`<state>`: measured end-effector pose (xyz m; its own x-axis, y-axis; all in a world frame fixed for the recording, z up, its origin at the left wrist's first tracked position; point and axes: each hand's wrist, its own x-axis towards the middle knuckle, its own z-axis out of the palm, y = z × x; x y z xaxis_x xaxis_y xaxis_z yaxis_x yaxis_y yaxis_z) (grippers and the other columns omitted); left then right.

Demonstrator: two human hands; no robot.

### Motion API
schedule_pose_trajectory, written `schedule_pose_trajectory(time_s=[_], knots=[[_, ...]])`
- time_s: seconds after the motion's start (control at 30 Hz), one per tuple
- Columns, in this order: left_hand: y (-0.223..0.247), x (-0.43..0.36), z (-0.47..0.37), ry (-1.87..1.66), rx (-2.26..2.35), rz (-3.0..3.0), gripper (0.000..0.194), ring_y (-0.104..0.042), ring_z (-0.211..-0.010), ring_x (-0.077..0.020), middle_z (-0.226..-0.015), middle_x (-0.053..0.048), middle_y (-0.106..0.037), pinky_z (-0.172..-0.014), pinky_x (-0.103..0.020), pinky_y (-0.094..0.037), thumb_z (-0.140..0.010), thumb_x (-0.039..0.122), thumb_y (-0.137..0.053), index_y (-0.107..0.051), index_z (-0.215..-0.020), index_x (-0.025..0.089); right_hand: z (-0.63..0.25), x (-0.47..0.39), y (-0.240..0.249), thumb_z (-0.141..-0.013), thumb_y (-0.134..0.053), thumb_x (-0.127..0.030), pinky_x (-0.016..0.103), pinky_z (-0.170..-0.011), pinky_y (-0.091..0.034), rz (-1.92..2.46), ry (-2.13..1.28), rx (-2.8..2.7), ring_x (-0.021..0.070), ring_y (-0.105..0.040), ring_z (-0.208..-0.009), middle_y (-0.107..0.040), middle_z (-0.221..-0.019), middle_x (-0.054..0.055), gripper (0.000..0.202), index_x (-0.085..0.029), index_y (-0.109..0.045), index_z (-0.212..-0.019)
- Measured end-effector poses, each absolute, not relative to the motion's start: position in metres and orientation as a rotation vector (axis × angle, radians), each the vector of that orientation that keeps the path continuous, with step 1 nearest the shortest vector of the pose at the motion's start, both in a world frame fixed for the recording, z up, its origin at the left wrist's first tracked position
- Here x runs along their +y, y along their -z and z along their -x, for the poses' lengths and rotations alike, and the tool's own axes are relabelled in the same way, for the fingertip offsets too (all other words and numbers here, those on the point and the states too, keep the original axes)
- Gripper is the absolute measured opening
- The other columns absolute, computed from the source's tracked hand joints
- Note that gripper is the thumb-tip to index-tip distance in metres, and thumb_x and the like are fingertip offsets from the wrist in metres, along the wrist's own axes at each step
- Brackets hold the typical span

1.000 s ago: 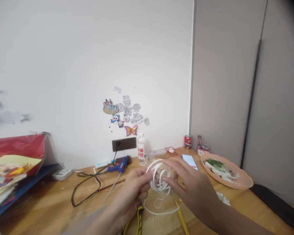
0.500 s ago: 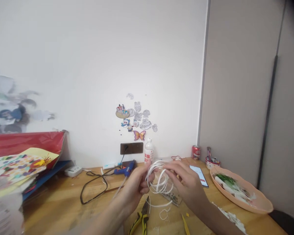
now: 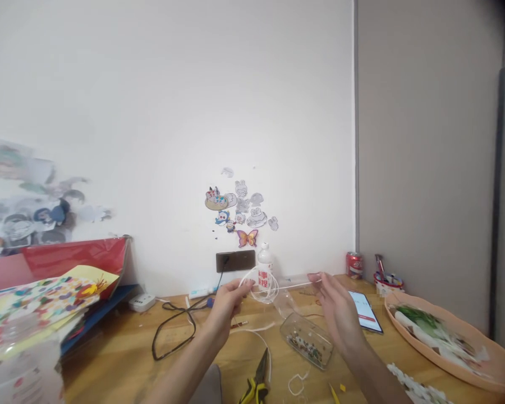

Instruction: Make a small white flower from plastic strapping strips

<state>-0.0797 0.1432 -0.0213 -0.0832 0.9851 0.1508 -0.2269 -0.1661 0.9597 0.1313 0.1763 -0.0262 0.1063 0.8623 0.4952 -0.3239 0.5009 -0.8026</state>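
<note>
My left hand (image 3: 227, 308) is closed in a pinch on a loose coil of white cord (image 3: 266, 302) held above the table. My right hand (image 3: 334, 308) pinches the same cord off to the right, and a straight length runs between the two hands. A free end of white cord (image 3: 261, 335) hangs below my left hand. Beneath the cord lies a clear plastic box (image 3: 307, 342) with small pieces inside. Yellow-and-black pliers (image 3: 257, 381) rest on the table nearer me, and part of a yellow tool (image 3: 334, 394) shows at the bottom edge.
A plastic bottle (image 3: 264, 261) stands by the wall, behind the coil. On the right are a phone (image 3: 366, 312), a red can (image 3: 354, 265) and a peach tray (image 3: 448, 376). A black cable (image 3: 155, 342) loops on the left, near a white power strip (image 3: 142, 303) and stacked papers (image 3: 71, 289).
My hands have moved apart, drawing a length of cord out of the coil to the right. The coil hangs smaller from my left hand. The view has shifted slightly.
</note>
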Motion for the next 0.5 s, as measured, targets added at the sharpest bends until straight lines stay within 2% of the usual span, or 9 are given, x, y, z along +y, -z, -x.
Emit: schedule_pose_trajectory(time_s=[0.17, 0.3, 0.33, 0.37, 0.4, 0.5], knots=[[0.024, 0.157, 0.092, -1.523, 0.947, -0.923, 0.029, -0.058, -0.089, -0.0204, -0.11, -0.008, -0.056, -0.073, -0.04, -0.049, -0.083, 0.027, -0.051, -0.051, -0.11, 0.016, -0.17, 0.2, 0.021, -0.087, -0.048, -0.031, 0.033, -0.067, -0.05, 0.468, -1.009, -0.973, 0.0145, -0.059, -0.077, -0.059, -0.096, 0.005, 0.024, -0.014, -0.054, -0.102], [0.024, 0.159, 0.099, -1.594, 0.919, -0.807, 0.029, -0.057, -0.09, -0.0207, -0.11, -0.008, -0.055, -0.074, -0.041, -0.049, -0.083, 0.027, -0.051, -0.051, -0.11, 0.016, -0.227, 0.204, 0.006, -0.087, -0.047, -0.029, 0.025, -0.054, -0.049, 0.444, -0.944, -0.825, 0.0097, -0.057, -0.064, -0.059, -0.086, 0.002, 0.02, -0.013, -0.054, -0.098], [0.024, 0.16, 0.1, -1.617, 0.917, -0.783, 0.029, -0.057, -0.09, -0.0207, -0.11, -0.008, -0.055, -0.074, -0.041, -0.049, -0.083, 0.027, -0.051, -0.051, -0.11, 0.016, -0.241, 0.202, 0.002, -0.088, -0.047, -0.028, 0.021, -0.049, -0.046, 0.439, -0.915, -0.786, 0.0076, -0.055, -0.058, -0.058, -0.08, 0.0, 0.018, -0.013, -0.055, -0.093], [0.024, 0.16, 0.102, -1.642, 0.916, -0.76, 0.029, -0.057, -0.09, -0.0208, -0.11, -0.008, -0.055, -0.074, -0.041, -0.049, -0.083, 0.027, -0.051, -0.051, -0.11, 0.016, -0.255, 0.199, -0.003, -0.089, -0.044, -0.026, 0.017, -0.044, -0.042, 0.441, -0.884, -0.745, 0.0049, -0.049, -0.051, -0.058, -0.074, -0.001, 0.016, -0.018, -0.057, -0.083], [0.024, 0.161, 0.105, -1.666, 0.916, -0.737, 0.029, -0.057, -0.09, -0.0208, -0.111, -0.008, -0.055, -0.074, -0.041, -0.049, -0.083, 0.027, -0.051, -0.051, -0.11, 0.016, -0.268, 0.196, -0.008, -0.089, -0.043, -0.024, 0.015, -0.038, -0.037, 0.439, -0.849, -0.708, 0.0029, -0.044, -0.044, -0.055, -0.066, -0.002, 0.02, -0.016, -0.056, -0.076], [0.027, 0.163, 0.114, -1.73, 0.919, -0.66, 0.03, -0.057, -0.091, -0.0209, -0.111, -0.008, -0.055, -0.074, -0.041, -0.049, -0.083, 0.026, -0.051, -0.051, -0.11, 0.016, -0.301, 0.189, -0.018, -0.089, -0.039, -0.017, 0.017, -0.031, -0.023, 0.452, -0.693, -0.61, 0.0019, -0.026, -0.032, -0.036, -0.046, -0.009, 0.031, -0.019, -0.047, -0.059]])
